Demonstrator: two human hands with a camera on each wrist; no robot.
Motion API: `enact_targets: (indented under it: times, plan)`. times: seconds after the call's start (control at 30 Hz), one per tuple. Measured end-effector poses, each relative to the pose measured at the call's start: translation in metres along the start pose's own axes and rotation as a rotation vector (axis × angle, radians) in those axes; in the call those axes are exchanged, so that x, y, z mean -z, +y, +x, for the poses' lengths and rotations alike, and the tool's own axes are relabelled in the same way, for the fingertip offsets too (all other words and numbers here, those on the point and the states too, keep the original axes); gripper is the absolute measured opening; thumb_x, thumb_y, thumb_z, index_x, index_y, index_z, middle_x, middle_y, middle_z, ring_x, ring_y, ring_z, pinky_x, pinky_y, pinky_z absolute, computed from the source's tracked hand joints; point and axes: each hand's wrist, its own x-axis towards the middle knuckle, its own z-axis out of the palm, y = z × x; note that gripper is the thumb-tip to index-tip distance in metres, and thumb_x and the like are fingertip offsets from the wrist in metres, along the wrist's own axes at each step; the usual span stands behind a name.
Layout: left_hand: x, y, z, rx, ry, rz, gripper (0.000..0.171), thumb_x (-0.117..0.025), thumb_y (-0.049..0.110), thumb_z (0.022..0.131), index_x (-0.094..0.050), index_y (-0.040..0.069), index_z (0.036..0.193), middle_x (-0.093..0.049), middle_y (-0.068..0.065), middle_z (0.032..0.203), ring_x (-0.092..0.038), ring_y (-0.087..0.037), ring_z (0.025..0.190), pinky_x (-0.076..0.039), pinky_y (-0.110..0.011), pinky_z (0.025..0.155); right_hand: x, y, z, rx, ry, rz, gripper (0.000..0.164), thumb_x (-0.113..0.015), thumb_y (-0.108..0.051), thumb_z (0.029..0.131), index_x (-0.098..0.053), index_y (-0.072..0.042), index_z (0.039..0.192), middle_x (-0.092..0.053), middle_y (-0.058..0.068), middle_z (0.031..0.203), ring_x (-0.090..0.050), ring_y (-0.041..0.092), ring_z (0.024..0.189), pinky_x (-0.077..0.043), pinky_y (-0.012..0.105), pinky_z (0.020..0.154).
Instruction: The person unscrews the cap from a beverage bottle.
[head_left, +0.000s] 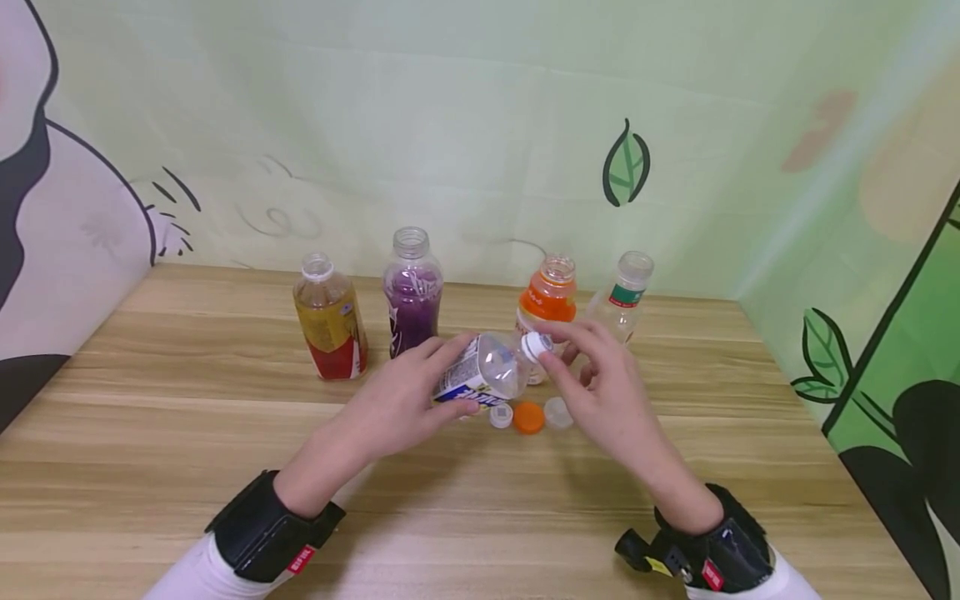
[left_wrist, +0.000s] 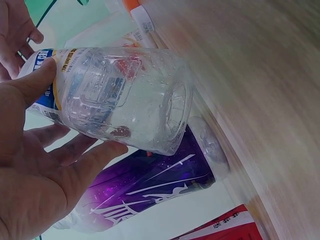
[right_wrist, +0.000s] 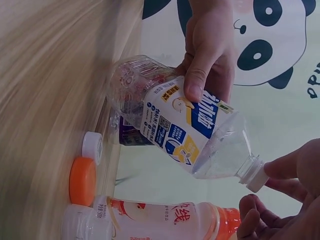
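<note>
My left hand [head_left: 401, 392] grips a clear plastic bottle [right_wrist: 225, 145] with a blue and white label round its middle. The bottle looks empty and is tilted, its neck pointing to the right. On its mouth sits a white cap [head_left: 536, 345], which my right hand [head_left: 603, 379] pinches between thumb and fingers. In the left wrist view, the left thumb lies over the label and the fingers pass beneath the bottle. Below the bottle, a white cap [head_left: 501, 415], an orange cap [head_left: 528, 417] and a translucent cap [head_left: 558, 412] lie on the table.
Uncapped bottles stand in a row behind the hands: a yellow-red one [head_left: 330, 325], a purple one [head_left: 413, 292], an orange-topped one [head_left: 548, 297] and a clear one with a green band [head_left: 626, 296]. The wooden table [head_left: 150, 400] backs onto a printed cloth [head_left: 300, 125].
</note>
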Motion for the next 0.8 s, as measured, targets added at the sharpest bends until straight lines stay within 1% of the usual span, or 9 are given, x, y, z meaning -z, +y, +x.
enact_targets:
  times: [0.3, 0.4, 0.6, 0.8]
  plan:
    - [0.0002, 0.0005, -0.0001, 0.006, -0.005, -0.007, 0.079, -0.076, 0.045, 0.085, -0.042, 0.016, 0.149, -0.056, -0.005, 0.126, -0.06, -0.018, 0.101, -0.049, -0.033, 0.085, -0.0012, 0.0002, -0.0004, 0.013, -0.003, 0.046, 0.029, -0.07, -0.005, 0.091, -0.068, -0.008, 0.12, -0.06, -0.007, 0.107, -0.056, 0.013, 0.078, -0.044, 0.023, 0.053]
    - [0.0, 0.0004, -0.0002, 0.001, -0.004, -0.007, 0.079, -0.076, 0.045, 0.085, -0.042, 0.016, 0.149, -0.055, -0.005, 0.127, -0.06, -0.018, 0.102, -0.049, -0.033, 0.085, -0.0019, 0.0004, -0.0003, 0.016, 0.007, 0.059, 0.026, -0.07, -0.007, 0.092, -0.069, -0.008, 0.119, -0.06, -0.008, 0.107, -0.057, 0.012, 0.08, -0.045, 0.024, 0.055]
    - [-0.0001, 0.0004, -0.0006, -0.011, 0.004, -0.001, 0.078, -0.076, 0.046, 0.084, -0.042, 0.016, 0.149, -0.055, -0.005, 0.129, -0.06, -0.018, 0.102, -0.049, -0.032, 0.084, -0.0029, 0.0025, 0.0002, 0.024, 0.03, 0.069, 0.021, -0.066, -0.003, 0.094, -0.069, -0.007, 0.115, -0.062, -0.008, 0.109, -0.06, 0.013, 0.083, -0.048, 0.026, 0.058]
    - [0.0003, 0.0009, -0.0008, -0.011, 0.003, 0.0, 0.078, -0.075, 0.046, 0.085, -0.042, 0.016, 0.149, -0.055, -0.006, 0.128, -0.06, -0.018, 0.102, -0.049, -0.033, 0.085, -0.0029, 0.0017, -0.0001, 0.008, 0.024, 0.066, 0.025, -0.068, -0.003, 0.093, -0.065, -0.004, 0.118, -0.062, -0.005, 0.107, -0.059, 0.014, 0.082, -0.048, 0.026, 0.057]
